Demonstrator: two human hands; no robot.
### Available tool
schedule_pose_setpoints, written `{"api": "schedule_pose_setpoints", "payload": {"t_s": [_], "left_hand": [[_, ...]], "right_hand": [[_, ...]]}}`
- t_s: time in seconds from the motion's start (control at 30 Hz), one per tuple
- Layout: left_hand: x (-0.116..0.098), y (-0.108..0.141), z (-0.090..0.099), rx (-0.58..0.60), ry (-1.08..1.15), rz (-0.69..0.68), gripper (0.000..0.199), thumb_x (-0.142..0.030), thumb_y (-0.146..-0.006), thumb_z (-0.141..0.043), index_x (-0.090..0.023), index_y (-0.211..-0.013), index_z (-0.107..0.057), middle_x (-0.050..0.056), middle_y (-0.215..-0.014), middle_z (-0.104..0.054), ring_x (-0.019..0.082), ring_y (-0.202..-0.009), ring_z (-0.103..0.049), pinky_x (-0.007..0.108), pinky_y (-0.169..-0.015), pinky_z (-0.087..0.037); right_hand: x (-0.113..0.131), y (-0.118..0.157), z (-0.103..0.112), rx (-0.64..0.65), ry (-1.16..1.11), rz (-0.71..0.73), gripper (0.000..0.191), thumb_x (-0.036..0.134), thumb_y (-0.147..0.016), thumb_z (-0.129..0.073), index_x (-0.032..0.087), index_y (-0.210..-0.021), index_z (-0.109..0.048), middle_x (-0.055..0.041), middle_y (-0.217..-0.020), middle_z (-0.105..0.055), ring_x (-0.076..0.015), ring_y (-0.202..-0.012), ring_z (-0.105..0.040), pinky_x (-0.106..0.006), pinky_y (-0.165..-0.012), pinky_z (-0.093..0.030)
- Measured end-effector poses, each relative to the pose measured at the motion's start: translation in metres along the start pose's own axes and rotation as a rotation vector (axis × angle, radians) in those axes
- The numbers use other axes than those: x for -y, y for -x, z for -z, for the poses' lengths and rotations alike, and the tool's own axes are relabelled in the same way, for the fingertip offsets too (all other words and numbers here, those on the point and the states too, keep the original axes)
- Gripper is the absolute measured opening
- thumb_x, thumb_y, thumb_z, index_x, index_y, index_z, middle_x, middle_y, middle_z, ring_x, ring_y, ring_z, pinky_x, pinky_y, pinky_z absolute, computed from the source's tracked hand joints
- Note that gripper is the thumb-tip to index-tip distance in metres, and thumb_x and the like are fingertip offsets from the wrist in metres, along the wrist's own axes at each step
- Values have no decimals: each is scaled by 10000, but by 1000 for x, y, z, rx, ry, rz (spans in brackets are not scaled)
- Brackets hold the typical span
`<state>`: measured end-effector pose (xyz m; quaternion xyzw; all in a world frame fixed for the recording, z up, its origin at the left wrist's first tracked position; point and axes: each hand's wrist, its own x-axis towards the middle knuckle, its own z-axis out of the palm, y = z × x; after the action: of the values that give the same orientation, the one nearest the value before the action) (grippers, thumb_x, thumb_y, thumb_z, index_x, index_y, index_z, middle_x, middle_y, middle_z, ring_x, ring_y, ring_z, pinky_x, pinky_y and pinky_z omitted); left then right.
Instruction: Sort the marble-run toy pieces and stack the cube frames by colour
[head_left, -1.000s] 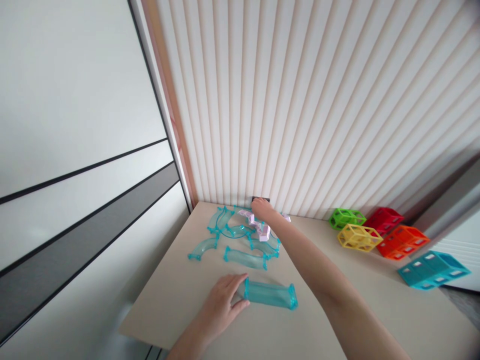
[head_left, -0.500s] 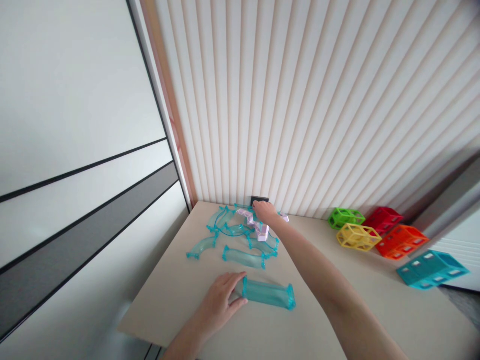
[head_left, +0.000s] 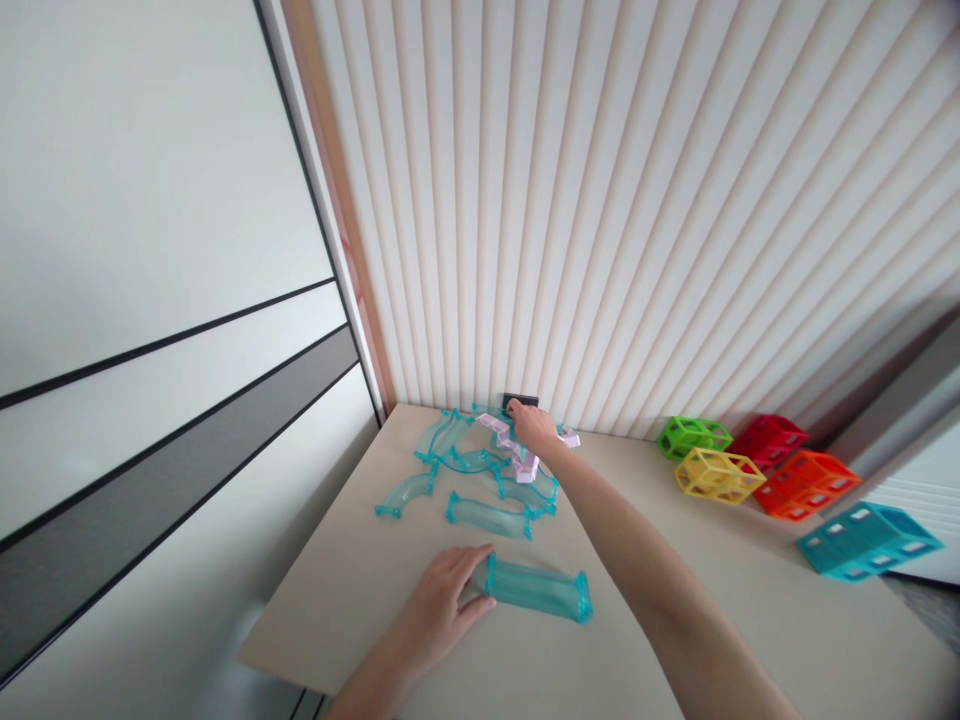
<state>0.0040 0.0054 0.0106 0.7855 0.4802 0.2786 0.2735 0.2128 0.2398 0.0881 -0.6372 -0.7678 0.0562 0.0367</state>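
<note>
A clear teal straight tube (head_left: 536, 588) with raised collars lies at the front of the table. My left hand (head_left: 442, 600) grips its left end between thumb and fingers. My right hand (head_left: 531, 425) reaches to the back, over a heap of teal track pieces (head_left: 472, 460) and a zigzag pale lilac piece (head_left: 521, 462). Its fingers are curled closed beside a small black block (head_left: 520, 399); what is in them is hidden. Between the hands lies a slightly curved teal piece (head_left: 489, 515), and a bent one (head_left: 407, 492) rests to its left.
On the right of the table (head_left: 337, 600) stand open-framed blocks: green (head_left: 694, 437), yellow (head_left: 718, 475), red (head_left: 769, 440), orange (head_left: 806, 485) and blue (head_left: 868, 542). A ribbed pale panel (head_left: 525, 200) rises behind the table. White cabinet fronts (head_left: 150, 200) are at left.
My right hand has shifted very slightly among the pieces at the back. My left hand stays on the tube, and the view has moved a little.
</note>
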Motion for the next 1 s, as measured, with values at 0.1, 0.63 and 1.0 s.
{"api": "schedule_pose_setpoints", "payload": {"t_s": [0.1, 0.63, 1.0], "left_hand": [[-1, -1, 1, 3, -2, 2, 545, -238, -850, -717, -306, -1368, -562, 69, -1245, -699, 224, -1009, -677, 404, -956, -566], [0, -1, 0, -4, -5, -4, 559, -238, -848, -712, -319, -1378, -552, 67, -1267, -695, 239, -1074, -675, 417, -970, -569], [-1, -2, 1, -6, -17, -24, 588, -175, -834, -723, -304, -1377, -538, 53, -1263, -693, 228, -1083, -666, 408, -984, -557]], "right_hand": [[1, 2, 2, -37, -10, 5, 284, 326, -1012, -565, 195, -1260, -603, -89, -1219, -661, -224, -1042, -662, -408, -898, -542], [7, 7, 20, -177, -76, -5, 396, 141, -1017, -348, 212, -1311, -605, -124, -1197, -702, -250, -1144, -614, -296, -891, -411], [8, 0, 31, -66, -273, -62, 486, 548, -972, -512, 180, -1258, -649, -121, -1211, -726, -258, -1118, -658, -272, -837, -448]]}}
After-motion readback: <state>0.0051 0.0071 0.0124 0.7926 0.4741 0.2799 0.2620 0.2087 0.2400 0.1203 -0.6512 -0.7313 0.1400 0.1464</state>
